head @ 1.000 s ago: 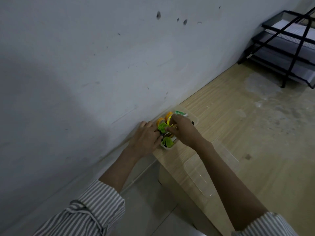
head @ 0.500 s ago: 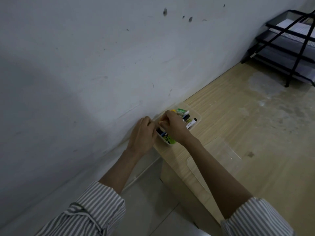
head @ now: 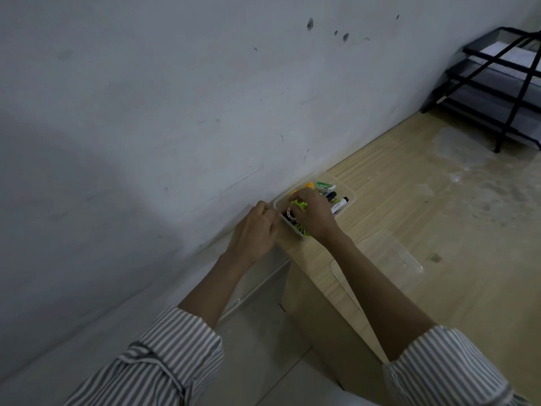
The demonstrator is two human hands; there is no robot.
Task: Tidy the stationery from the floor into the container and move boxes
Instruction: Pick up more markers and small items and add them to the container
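A clear plastic container (head: 349,197) sits at the desk's far left corner against the wall. It holds several markers (head: 339,204), a green and white box (head: 324,186) and small green and yellow pieces (head: 300,204). My right hand (head: 314,216) reaches into the container, fingers curled over the green pieces and a white dotted ring. My left hand (head: 254,232) rests at the container's near left end, fingers bent against its rim. Whether either hand grips something is hidden by the fingers.
The container's clear lid (head: 380,268) lies flat on the wooden desk (head: 439,230) just right of my right forearm. A black wire paper tray rack (head: 497,92) stands at the desk's far right. The grey wall (head: 175,112) runs along the left; tiled floor lies below.
My right hand has slid slightly deeper into the container over the green pieces. My left hand has moved from the pieces to the container's left end.
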